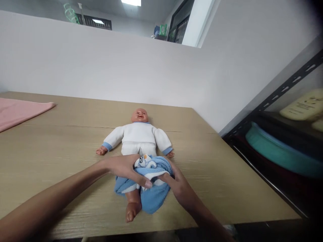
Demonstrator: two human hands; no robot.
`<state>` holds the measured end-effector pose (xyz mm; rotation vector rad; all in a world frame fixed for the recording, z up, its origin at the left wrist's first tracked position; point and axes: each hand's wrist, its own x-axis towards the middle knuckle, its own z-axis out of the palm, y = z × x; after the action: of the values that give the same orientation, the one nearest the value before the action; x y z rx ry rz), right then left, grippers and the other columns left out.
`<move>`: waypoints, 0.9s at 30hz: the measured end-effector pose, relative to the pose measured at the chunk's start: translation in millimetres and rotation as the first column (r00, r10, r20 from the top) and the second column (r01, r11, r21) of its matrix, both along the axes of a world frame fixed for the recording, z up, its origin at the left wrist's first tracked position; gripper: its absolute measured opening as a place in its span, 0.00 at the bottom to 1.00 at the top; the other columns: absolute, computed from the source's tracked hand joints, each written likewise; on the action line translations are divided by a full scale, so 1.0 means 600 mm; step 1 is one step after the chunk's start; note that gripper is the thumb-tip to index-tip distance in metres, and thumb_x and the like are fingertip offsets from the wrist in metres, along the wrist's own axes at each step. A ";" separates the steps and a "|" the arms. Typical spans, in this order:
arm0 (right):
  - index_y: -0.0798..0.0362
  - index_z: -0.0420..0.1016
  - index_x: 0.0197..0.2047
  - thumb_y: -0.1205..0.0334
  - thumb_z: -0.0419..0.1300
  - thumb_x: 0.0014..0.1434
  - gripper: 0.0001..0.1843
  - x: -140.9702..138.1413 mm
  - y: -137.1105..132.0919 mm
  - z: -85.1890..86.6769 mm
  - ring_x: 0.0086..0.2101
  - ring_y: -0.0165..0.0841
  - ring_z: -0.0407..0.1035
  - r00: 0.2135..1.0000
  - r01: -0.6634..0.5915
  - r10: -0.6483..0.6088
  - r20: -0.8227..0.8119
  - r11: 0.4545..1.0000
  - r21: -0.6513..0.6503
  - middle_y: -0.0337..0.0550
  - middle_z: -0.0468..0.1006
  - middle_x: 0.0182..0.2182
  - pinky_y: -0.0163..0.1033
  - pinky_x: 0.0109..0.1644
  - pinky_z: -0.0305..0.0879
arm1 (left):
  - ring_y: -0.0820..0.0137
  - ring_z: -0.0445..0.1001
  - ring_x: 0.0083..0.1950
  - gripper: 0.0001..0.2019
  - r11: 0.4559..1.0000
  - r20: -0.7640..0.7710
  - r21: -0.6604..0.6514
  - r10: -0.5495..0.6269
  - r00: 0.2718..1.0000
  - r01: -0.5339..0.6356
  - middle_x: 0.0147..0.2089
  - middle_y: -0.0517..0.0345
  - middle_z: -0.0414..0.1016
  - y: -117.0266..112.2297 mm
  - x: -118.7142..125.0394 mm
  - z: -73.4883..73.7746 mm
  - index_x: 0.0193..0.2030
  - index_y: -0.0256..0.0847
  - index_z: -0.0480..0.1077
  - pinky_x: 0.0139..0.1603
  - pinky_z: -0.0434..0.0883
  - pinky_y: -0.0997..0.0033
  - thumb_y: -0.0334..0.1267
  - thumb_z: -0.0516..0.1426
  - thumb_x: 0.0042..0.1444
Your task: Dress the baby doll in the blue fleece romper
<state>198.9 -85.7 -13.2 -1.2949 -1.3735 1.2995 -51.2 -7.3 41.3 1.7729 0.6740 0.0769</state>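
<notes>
A baby doll in a white long-sleeved top with blue cuffs lies on its back, head away from me. Bunched around its legs are blue and white fleecy trousers with a stitched cartoon face. My left hand is closed on the left side of the cloth, thumb on top. On the other side, my right hand grips the trousers, its thumb at the opening and its other fingers mostly hidden. One bare doll foot sticks out at the left; the other is covered by the fabric.
The doll rests on a wooden table. A pink cloth lies at the far left. Against the right edge stands a black metal shelf rack holding a teal basin and a yellow item. A white wall rises behind the table.
</notes>
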 end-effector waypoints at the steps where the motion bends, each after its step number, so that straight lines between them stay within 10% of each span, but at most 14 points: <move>1: 0.49 0.76 0.73 0.40 0.71 0.63 0.40 -0.006 -0.015 0.001 0.72 0.57 0.70 0.996 0.068 -0.068 0.066 0.998 0.011 0.55 0.80 0.70 0.64 0.81 0.61 | 0.58 0.80 0.44 0.24 1.000 -0.032 0.023 0.022 0.999 -0.022 0.40 0.58 0.83 -0.003 0.002 0.002 0.45 0.40 0.79 0.46 0.74 0.68 0.60 0.73 0.57; 5: 0.50 0.75 0.76 0.38 0.71 0.58 0.47 -0.025 -0.068 -0.011 0.73 0.62 0.68 0.934 0.271 -0.271 0.233 0.962 0.030 0.57 0.79 0.72 0.68 0.81 0.61 | 0.55 0.81 0.48 0.16 0.978 -0.029 0.198 0.078 0.997 -0.070 0.46 0.54 0.85 -0.012 0.007 -0.004 0.48 0.40 0.78 0.48 0.75 0.66 0.51 0.66 0.63; 13: 0.50 0.82 0.70 0.48 0.68 0.56 0.40 -0.002 -0.115 -0.055 0.62 0.61 0.79 0.894 0.238 -0.242 0.376 0.970 0.059 0.57 0.87 0.60 0.67 0.72 0.72 | 0.48 0.81 0.51 0.20 0.885 -0.196 0.465 0.122 0.973 -0.017 0.49 0.48 0.81 -0.033 0.020 -0.033 0.53 0.43 0.73 0.45 0.72 0.60 0.41 0.66 0.53; 27: 0.51 0.86 0.55 0.55 0.64 0.56 0.24 0.001 -0.160 -0.086 0.46 0.51 0.86 0.732 0.132 -0.382 0.564 0.892 0.432 0.54 0.90 0.49 0.50 0.51 0.84 | 0.50 0.79 0.57 0.22 0.885 -0.186 0.465 0.123 0.975 -0.023 0.53 0.50 0.80 -0.060 0.023 -0.029 0.52 0.44 0.71 0.54 0.73 0.58 0.40 0.70 0.51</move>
<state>199.4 -181.7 -64.9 -1.6628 -1.7023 0.3561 -37.4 -43.3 23.7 2.2346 0.9353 0.1086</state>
